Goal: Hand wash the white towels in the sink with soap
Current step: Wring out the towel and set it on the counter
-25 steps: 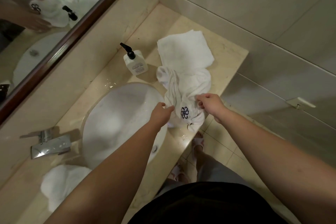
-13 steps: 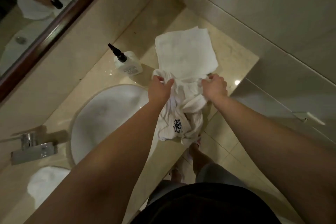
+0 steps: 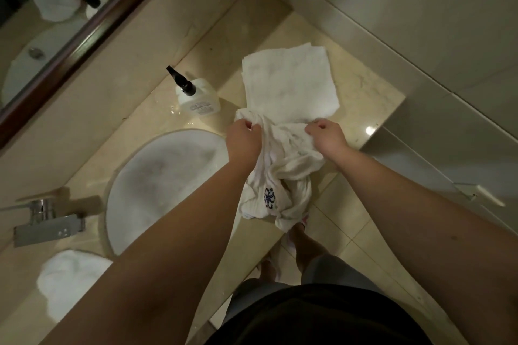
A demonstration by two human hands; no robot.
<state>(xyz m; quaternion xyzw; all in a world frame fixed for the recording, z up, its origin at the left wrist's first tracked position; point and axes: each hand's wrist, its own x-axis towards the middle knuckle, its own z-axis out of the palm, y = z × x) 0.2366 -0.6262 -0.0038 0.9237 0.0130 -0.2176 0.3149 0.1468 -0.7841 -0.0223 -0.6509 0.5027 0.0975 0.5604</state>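
A beige marble vanity counter [image 3: 361, 92] runs under a wood-framed mirror [image 3: 92, 28], and an oval white sink [image 3: 162, 185] is set into it. Just right of the basin's far rim a folded white towel [image 3: 286, 84] lies flat on the counter. Overlapping its near edge is a crumpled white towel [image 3: 283, 173] with a dark blue embroidered emblem [image 3: 269, 198]; this one is bunched up and drapes down over the counter's front edge, outside the sink. Both hands grip it at its top — the left hand [image 3: 242, 140] has its fingers curled round a gathered fold beside the basin's right rim, and the right hand [image 3: 326, 136] pinches the cloth a little apart from the left. Another white towel [image 3: 67, 280], rumpled, sits on the counter at the sink's near left. A chrome faucet [image 3: 46, 221] stands at the left of the basin. A white soap pump bottle [image 3: 197, 98] with a black nozzle stands between the mirror wall and the folded towel — small water drops glint beside it.
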